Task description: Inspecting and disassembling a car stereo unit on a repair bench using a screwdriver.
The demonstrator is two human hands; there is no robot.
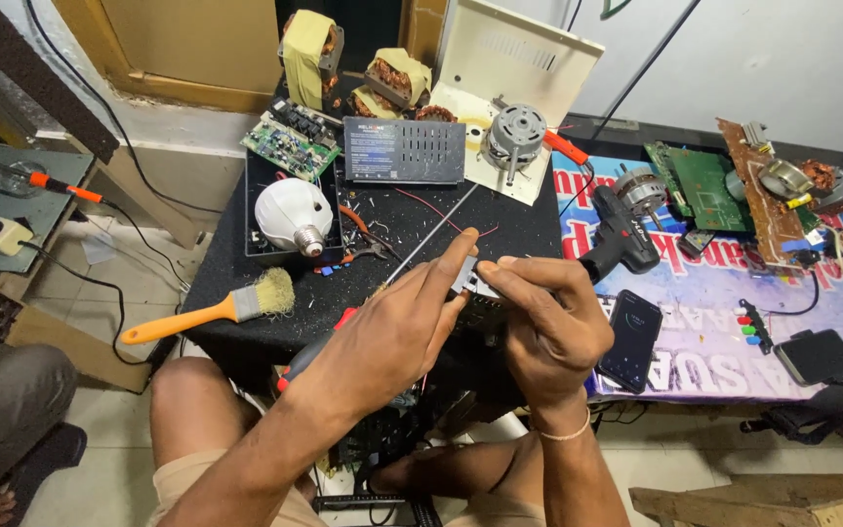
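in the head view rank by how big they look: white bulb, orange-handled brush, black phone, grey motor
1. Brush, longest by far.
2. Bulb.
3. Phone and motor look about alike; the phone lies nearer the camera, so I won't rank those two.

Left hand (397, 327): forearm angled up from lower left, index finger extended, other fingers curled. Right hand (550, 322): forearm rising from below, fingers bent, thumb and fingertips pinched, meeting the left.
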